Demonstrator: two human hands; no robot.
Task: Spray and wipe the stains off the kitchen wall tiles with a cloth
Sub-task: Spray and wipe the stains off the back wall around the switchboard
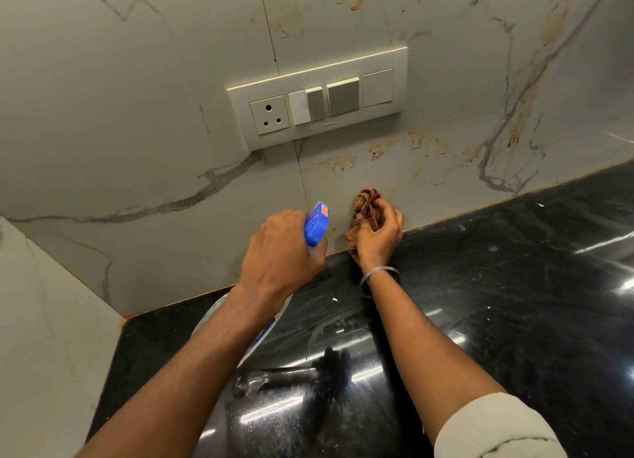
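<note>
Left hand [281, 248] clenched round spray bottle [317, 222], blue nozzle head aimed at wall tiles [137, 114]; clear bottle body mostly hidden under forearm, contents cannot tell. Right hand [379, 233] grasping bunched reddish cloth [367, 205], pressed against tile just above black surface [497, 286]. Brown stains [425, 143] streak tiles below and right of switch panel [319, 95]. Bangle [379, 274] on right wrist.

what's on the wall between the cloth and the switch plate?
Head view: brownish stains on marble-look tile, just under the switch plate; bare tile right above the cloth.
</note>
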